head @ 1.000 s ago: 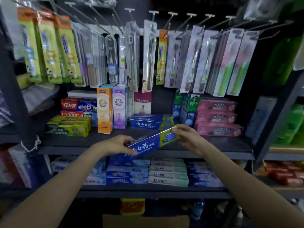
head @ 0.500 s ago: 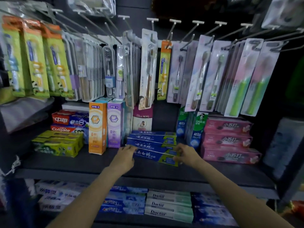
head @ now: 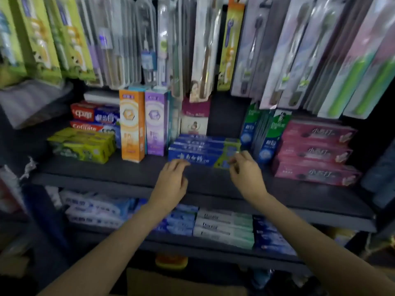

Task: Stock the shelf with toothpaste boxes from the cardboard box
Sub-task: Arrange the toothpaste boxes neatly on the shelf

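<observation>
Half a second ago both hands were still on the blue toothpaste box; now it lies flat on the dark shelf as the front box of a small stack of the same blue boxes, and both hands have drawn back from it. The left hand hovers over the shelf's front edge with its fingers loosely curled, tips just short of the box's left end, holding nothing. The right hand sits at the box's green right end, its fingers bent with thumb and forefinger close together; blur makes it impossible to tell whether they still touch the box.

Just left of the stack stand an upright purple box and an orange box. Further left lie yellow-green boxes with red and blue boxes stacked behind. To the right stand green and blue boxes, then a pile of three pink boxes. Packaged toothbrushes hang in rows above. On the lower shelf lie more toothpaste boxes, white-green and blue. At the bottom edge a strip of the cardboard box shows.
</observation>
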Tool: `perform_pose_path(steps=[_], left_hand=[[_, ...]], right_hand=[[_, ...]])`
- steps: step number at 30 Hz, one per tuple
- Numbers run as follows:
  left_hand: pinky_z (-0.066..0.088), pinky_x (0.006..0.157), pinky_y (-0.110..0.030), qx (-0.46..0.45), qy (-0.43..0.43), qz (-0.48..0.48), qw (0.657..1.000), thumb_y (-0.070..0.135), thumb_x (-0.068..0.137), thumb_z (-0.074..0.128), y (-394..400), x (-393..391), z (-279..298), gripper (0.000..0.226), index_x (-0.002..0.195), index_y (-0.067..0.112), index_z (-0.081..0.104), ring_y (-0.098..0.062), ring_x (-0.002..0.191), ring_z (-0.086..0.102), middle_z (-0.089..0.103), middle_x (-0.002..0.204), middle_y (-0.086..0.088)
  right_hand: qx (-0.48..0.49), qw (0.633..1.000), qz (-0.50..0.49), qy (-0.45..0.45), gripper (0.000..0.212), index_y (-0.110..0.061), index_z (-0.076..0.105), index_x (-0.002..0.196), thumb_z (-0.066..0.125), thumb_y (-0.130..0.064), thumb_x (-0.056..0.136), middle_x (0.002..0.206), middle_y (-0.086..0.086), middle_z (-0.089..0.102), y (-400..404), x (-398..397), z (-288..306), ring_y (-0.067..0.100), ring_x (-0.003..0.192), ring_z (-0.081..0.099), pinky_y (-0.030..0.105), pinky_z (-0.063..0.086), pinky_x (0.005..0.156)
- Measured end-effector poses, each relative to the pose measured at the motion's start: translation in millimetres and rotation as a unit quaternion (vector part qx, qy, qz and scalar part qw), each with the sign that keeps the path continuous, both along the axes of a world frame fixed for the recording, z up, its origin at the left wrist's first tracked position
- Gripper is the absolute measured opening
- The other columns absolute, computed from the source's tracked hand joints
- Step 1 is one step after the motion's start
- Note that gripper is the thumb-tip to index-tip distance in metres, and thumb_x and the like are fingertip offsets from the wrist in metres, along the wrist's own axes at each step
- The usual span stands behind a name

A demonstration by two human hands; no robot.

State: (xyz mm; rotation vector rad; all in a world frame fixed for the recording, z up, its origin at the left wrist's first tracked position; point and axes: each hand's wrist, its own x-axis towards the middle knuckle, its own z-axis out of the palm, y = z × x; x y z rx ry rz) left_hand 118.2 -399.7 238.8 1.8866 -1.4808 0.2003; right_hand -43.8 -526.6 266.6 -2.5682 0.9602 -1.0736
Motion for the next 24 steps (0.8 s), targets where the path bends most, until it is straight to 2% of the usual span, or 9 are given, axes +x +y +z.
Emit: perform_pose_path(steps=[2,3,7,10,12,14,17,20,24], left_hand=[[0.039,0.086,-0.031,-0.073,-0.032,-0.024,0.996,0.001,0.085,0.043,31,-16,-24,0.03,0.109,0.005,0.058,-0.022,0.102,0.047,0.055,0.111,-0.012],[0.038,0.083,-0.03,-0.069,-0.045,-0.042,0.996,0.003,0.083,0.04,48,-25,-42,0.028,0.104,0.006,0.059,-0.021,0.098,0.046,0.057,0.106,-0.012],[0.039,0.08,-0.034,0.087,-0.056,-0.057,0.993,0.015,0.076,0.041,115,-45,-153,0.025,0.1,0.013,0.048,-0.023,0.092,0.045,0.058,0.099,-0.012],[0.052,0.07,-0.035,0.249,0.017,-0.005,0.968,0.016,0.074,0.052,163,-55,-233,0.033,0.107,0.015,0.05,-0.029,0.088,0.057,0.05,0.106,-0.009],[0.047,0.08,-0.035,0.371,0.045,0.032,0.927,0.015,0.083,0.057,188,-59,-274,0.042,0.124,0.013,0.05,-0.03,0.101,0.056,0.048,0.123,-0.01],[0.036,0.096,-0.035,0.453,0.059,0.029,0.889,0.019,0.091,0.047,205,-64,-317,0.047,0.136,0.016,0.038,-0.027,0.12,0.043,0.037,0.138,-0.008],[0.03,0.105,-0.035,0.49,0.098,0.019,0.866,0.014,0.089,0.049,214,-69,-383,0.048,0.135,0.015,0.039,-0.029,0.127,0.037,0.034,0.138,-0.01],[0.034,0.097,-0.035,0.5,0.129,0.01,0.856,0.01,0.089,0.05,219,-73,-436,0.044,0.133,0.014,0.042,-0.029,0.12,0.042,0.036,0.135,-0.012],[0.038,0.095,-0.036,0.494,0.158,0.012,0.855,0.008,0.089,0.049,225,-75,-486,0.043,0.131,0.011,0.043,-0.029,0.119,0.043,0.039,0.132,-0.013]], right_hand=[[-0.036,0.992,0.12,0.021,0.017,-0.001,0.062,0.087,0.046,-0.007,0.088,0.088,0.012,0.057,41,-6,-17,0.017,0.063,0.05,0.022,0.039,0.061],[-0.037,0.983,0.175,0.051,0.021,-0.003,0.062,0.086,0.043,-0.011,0.088,0.086,0.01,0.058,61,-10,-32,0.015,0.061,0.049,0.023,0.039,0.059],[0.067,0.932,0.28,0.219,0.026,-0.006,0.063,0.085,0.039,-0.016,0.084,0.083,0.01,0.063,119,-20,-129,0.026,0.072,0.061,0.031,0.047,0.06],[0.208,0.871,0.265,0.357,0.027,-0.006,0.064,0.097,0.04,-0.015,0.09,0.096,0.013,0.066,150,-28,-221,0.03,0.089,0.063,0.036,0.047,0.072],[0.298,0.811,0.222,0.451,0.025,-0.006,0.063,0.105,0.042,-0.013,0.095,0.106,0.013,0.065,163,-39,-289,0.03,0.1,0.061,0.036,0.044,0.08],[0.36,0.77,0.176,0.496,0.025,-0.004,0.061,0.109,0.048,-0.02,0.094,0.113,0.016,0.063,179,-59,-365,0.033,0.105,0.058,0.035,0.045,0.086],[0.437,0.709,0.13,0.538,0.064,-0.001,0.051,0.122,0.043,-0.057,0.091,0.127,0.02,0.054,207,-86,-479,0.035,0.115,0.053,0.032,0.044,0.09],[0.455,0.672,0.145,0.566,0.047,-0.007,0.048,0.13,0.055,-0.033,0.093,0.129,0.01,0.052,230,-102,-541,0.026,0.117,0.052,0.026,0.039,0.088],[0.468,0.668,0.136,0.562,0.056,-0.007,0.039,0.137,0.063,-0.022,0.088,0.138,0.015,0.045,243,-107,-606,0.029,0.123,0.047,0.037,0.04,0.103]])
